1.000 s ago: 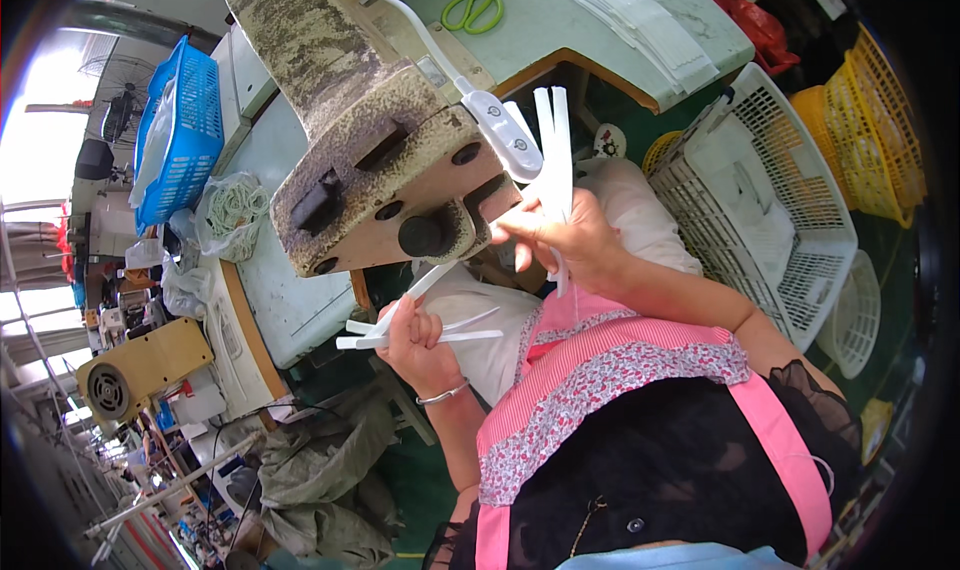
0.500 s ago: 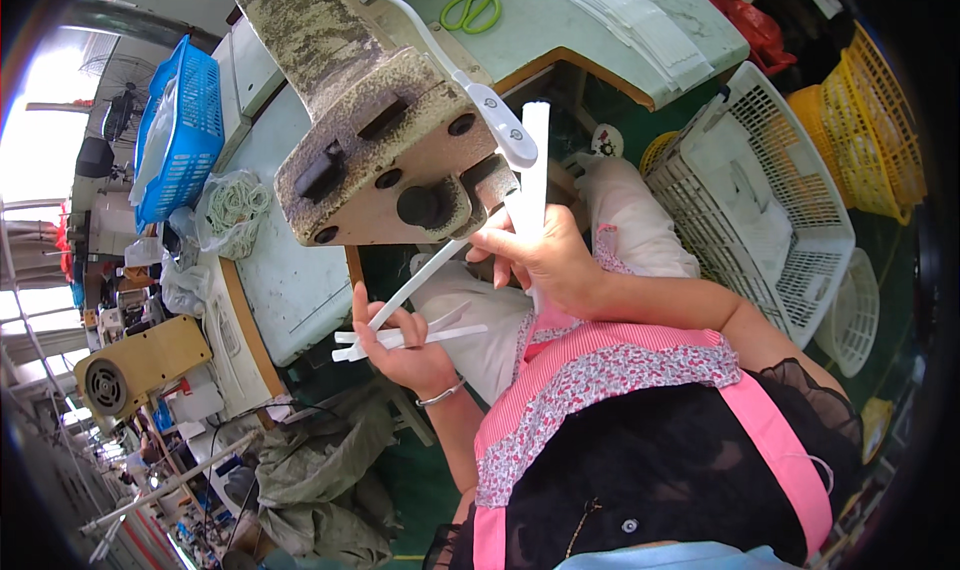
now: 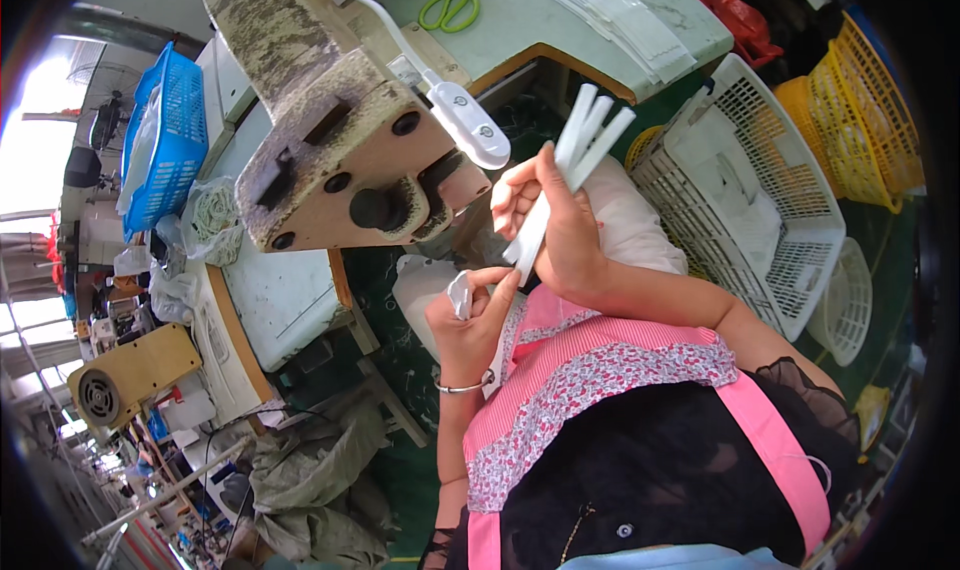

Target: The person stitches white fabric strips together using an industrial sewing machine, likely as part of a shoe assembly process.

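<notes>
Several narrow white strips (image 3: pixel 592 140) fan out above my right hand (image 3: pixel 568 232), which is closed around the bundle. Their lower ends come out below that palm, close to my lap. There my left hand (image 3: pixel 472 322) pinches the end of the strips between thumb and fingertip, touching the bundle just under the right hand. Something white is wrapped around a finger of the left hand. A worn beige sewing machine head (image 3: pixel 345 160) stands just beyond my hands to the left, with a white lamp (image 3: pixel 468 125) on its side. No strip reaches the machine.
On the green worktable (image 3: pixel 520 20) lie green-handled scissors (image 3: pixel 450 10) and a stack of white pieces (image 3: pixel 620 20). To the right stand a white basket (image 3: pixel 770 200) and yellow baskets (image 3: pixel 870 120). At left are a blue basket (image 3: pixel 165 140) and a bag of cord (image 3: pixel 212 220).
The strip that stretched between my hands by the machine is gathered into the bundle. My left hand has moved right to the right hand, and the strips have tilted and fanned out.
</notes>
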